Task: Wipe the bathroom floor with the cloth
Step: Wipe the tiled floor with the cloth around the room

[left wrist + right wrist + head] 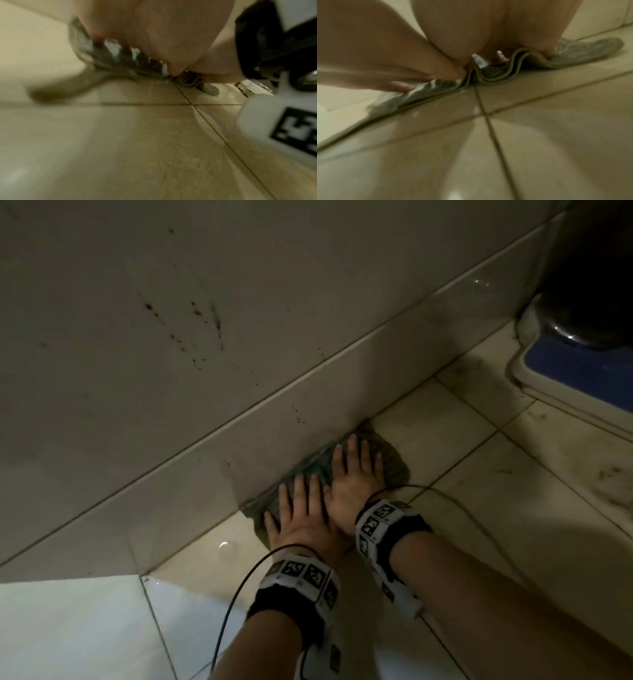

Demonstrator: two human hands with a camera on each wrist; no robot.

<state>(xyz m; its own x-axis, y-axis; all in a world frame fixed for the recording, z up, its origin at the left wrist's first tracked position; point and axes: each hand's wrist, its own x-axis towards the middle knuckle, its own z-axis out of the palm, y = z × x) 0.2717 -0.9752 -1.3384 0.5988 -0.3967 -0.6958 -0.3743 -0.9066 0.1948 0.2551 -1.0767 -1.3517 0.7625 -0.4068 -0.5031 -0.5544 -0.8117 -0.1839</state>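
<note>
A grey-green folded cloth (pixel 394 460) lies on the tiled floor (pixel 462 440), tight against the foot of the wall. My left hand (pixel 298 508) lies flat on its near-left part with straight, spread fingers. Beside it my right hand (pixel 356 470) presses flat on the far part. The two hands touch side by side. In the left wrist view the cloth (pixel 106 59) bunches under my palm (pixel 154 33). The right wrist view shows the cloth (pixel 583 51) rippled in folds beneath the right hand (pixel 488 33), with my left hand (pixel 368 54) alongside.
A tiled wall (pixel 171 337) with dark specks rises right behind the cloth. A white toilet base with a blue mat (pixel 575 371) stands at the far right. Black cables (pixel 233 611) run from the wrist bands. Wet, scuffed tiles (pixel 599 481) stretch to the right.
</note>
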